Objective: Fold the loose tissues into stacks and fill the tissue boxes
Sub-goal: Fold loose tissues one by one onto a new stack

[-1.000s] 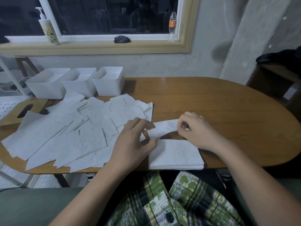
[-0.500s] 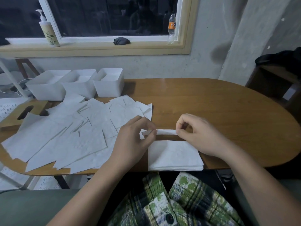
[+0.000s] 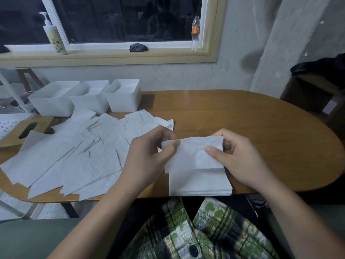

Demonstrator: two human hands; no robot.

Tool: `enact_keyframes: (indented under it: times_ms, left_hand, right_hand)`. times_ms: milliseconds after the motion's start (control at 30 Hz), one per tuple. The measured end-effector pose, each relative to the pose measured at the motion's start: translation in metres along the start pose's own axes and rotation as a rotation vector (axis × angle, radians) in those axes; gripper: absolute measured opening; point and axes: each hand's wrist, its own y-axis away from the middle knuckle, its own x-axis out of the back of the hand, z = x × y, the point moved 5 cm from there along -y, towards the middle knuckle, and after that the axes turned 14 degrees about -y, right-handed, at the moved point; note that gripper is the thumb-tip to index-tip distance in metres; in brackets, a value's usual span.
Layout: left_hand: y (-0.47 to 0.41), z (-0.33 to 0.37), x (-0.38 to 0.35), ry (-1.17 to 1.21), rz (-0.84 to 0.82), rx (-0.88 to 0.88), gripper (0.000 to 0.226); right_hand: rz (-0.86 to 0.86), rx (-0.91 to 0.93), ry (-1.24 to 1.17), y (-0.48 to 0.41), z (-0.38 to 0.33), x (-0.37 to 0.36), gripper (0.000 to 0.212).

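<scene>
Left hand [image 3: 149, 156] grasps the left edge of a single tissue [image 3: 194, 154], thumb and curled fingers pinching it near the upper corner. Right hand [image 3: 240, 161] grasps the right edge of the same sheet, with the thumb laid on its near face and the fingers curled behind it. The tissue hangs between my two hands, raised off the table [image 3: 261, 137]. Its lower edge overlaps the far part of the folded stack [image 3: 197, 182] (whether it touches the stack I cannot tell).

The folded stack lies at the near edge of the table, directly in front of me, squared and several layers thick.

Loose tissues [image 3: 74, 161] lie spread to the left of the stack, overlapping one another. Some hang over the near-left edge of the table.

Three white tissue boxes stand in a row at the far left of the table, close together: the left box [image 3: 54, 103], the middle box [image 3: 89, 101] and the right box [image 3: 124, 100]. All are open on top, and white contents show inside (fill level unclear).

A wooden lid [image 3: 28, 131] with an oval slot lies at the left, partly under the loose sheets.

On the window sill beyond the table stand a pump bottle [image 3: 54, 38] at the left, a dark cloth [image 3: 138, 47] near the middle and a clear bottle [image 3: 195, 32] with an orange label at the right.
</scene>
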Motion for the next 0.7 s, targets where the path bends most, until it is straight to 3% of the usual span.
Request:
enact_keyframes:
  times_ms: [300, 700]
  left_hand:
    - [0.0, -0.024, -0.028, -0.109, -0.278, 0.077, 0.006]
    - [-0.004, -0.043, -0.037, -0.341, -0.275, 0.039, 0.009]
  right_hand:
    - [-0.021, -0.195, 0.024, 0.024, 0.02, 0.015, 0.029]
    - [-0.015, -0.232, 0.324, 0.039, 0.03, 0.02, 0.039]
